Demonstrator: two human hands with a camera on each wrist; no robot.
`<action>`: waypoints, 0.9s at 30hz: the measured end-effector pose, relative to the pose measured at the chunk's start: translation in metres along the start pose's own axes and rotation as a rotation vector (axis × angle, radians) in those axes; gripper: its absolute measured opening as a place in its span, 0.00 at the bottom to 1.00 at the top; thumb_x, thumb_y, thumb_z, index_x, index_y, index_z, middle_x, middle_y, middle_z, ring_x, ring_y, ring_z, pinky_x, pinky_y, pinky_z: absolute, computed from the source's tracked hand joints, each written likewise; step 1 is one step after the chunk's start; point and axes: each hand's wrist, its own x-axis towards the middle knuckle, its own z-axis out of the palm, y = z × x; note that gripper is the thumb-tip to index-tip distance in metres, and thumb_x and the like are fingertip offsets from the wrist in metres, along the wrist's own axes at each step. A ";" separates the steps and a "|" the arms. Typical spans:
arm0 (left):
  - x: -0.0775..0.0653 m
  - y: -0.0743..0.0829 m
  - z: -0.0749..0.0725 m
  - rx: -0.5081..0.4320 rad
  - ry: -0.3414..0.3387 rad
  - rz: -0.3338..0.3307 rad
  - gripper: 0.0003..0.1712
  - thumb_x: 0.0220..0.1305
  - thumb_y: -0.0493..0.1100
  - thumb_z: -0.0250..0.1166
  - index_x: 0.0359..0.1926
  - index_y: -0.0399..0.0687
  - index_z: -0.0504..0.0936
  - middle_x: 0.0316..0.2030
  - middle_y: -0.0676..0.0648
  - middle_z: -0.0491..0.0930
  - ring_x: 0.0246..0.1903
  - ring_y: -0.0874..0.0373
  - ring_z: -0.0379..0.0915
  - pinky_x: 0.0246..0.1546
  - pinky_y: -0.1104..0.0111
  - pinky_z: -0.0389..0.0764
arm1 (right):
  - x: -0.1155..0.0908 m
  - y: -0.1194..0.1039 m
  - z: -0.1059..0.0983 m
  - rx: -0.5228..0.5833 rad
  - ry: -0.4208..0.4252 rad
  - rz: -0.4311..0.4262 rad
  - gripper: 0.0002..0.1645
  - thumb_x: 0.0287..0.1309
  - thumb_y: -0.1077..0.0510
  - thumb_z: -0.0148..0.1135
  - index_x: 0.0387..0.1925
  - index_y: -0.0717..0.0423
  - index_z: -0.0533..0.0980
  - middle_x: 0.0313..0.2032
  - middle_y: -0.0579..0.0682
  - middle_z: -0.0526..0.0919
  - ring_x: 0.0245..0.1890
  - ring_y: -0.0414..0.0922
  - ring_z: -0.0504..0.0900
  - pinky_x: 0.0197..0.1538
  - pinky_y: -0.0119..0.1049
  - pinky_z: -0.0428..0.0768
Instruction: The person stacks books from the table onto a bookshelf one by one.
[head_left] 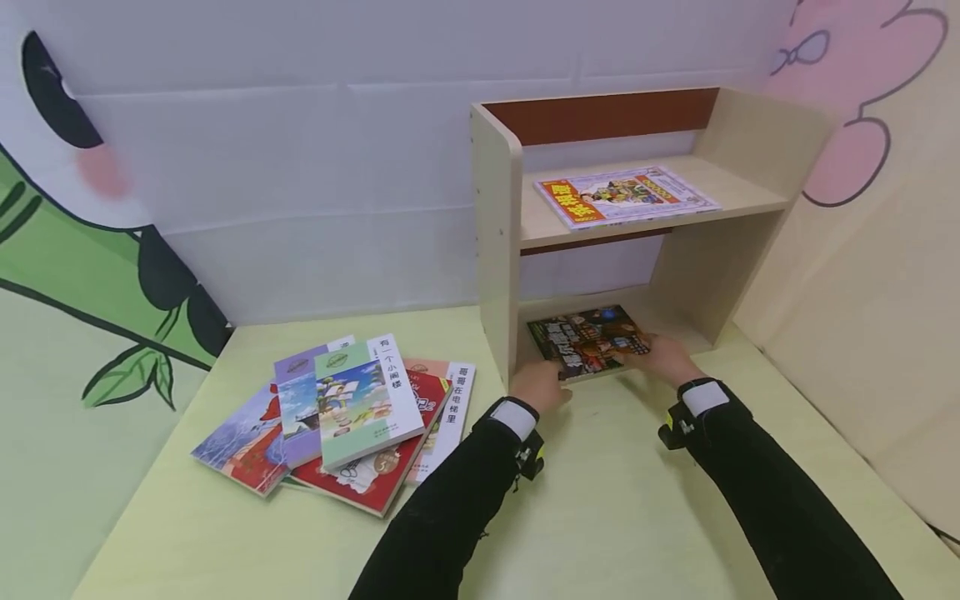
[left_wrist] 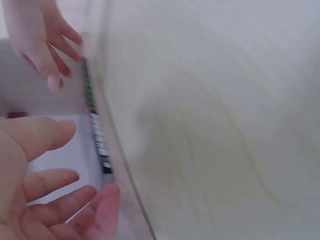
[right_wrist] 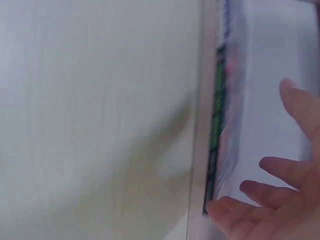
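Observation:
A dark-covered book lies flat on the lower shelf of a small wooden bookshelf. My left hand is at its near left corner, and my right hand is at its right side. In the left wrist view the left hand has its fingers spread and thumb apart, beside the book's spine. The right wrist view has the right hand with loosely extended fingers near the lower end of the spine. Neither hand visibly pinches the book.
On the upper shelf lies a flat book with a yellow and red title. Several books, among them a green-edged one and a red one, are piled on the pale table to the left. Walls stand behind and at right.

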 end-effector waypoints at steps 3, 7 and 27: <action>-0.018 -0.003 -0.016 -0.102 -0.036 0.072 0.25 0.58 0.53 0.62 0.54 0.47 0.77 0.45 0.50 0.81 0.43 0.56 0.77 0.41 0.66 0.76 | -0.009 -0.019 0.001 0.248 -0.075 -0.005 0.51 0.58 0.37 0.54 0.67 0.70 0.50 0.65 0.69 0.54 0.63 0.66 0.55 0.59 0.57 0.61; -0.049 -0.011 -0.043 -0.205 -0.033 0.174 0.21 0.61 0.50 0.61 0.53 0.47 0.77 0.47 0.49 0.79 0.44 0.58 0.77 0.44 0.68 0.75 | -0.028 -0.046 0.009 0.605 -0.183 -0.031 0.48 0.62 0.40 0.51 0.66 0.71 0.48 0.65 0.69 0.53 0.63 0.64 0.57 0.60 0.55 0.62; -0.203 -0.204 -0.108 -0.414 0.304 -0.423 0.24 0.65 0.52 0.55 0.58 0.46 0.72 0.52 0.41 0.74 0.50 0.45 0.70 0.43 0.55 0.76 | -0.061 -0.174 0.117 1.199 -0.622 0.030 0.32 0.66 0.53 0.49 0.64 0.68 0.58 0.62 0.65 0.63 0.59 0.55 0.68 0.58 0.44 0.68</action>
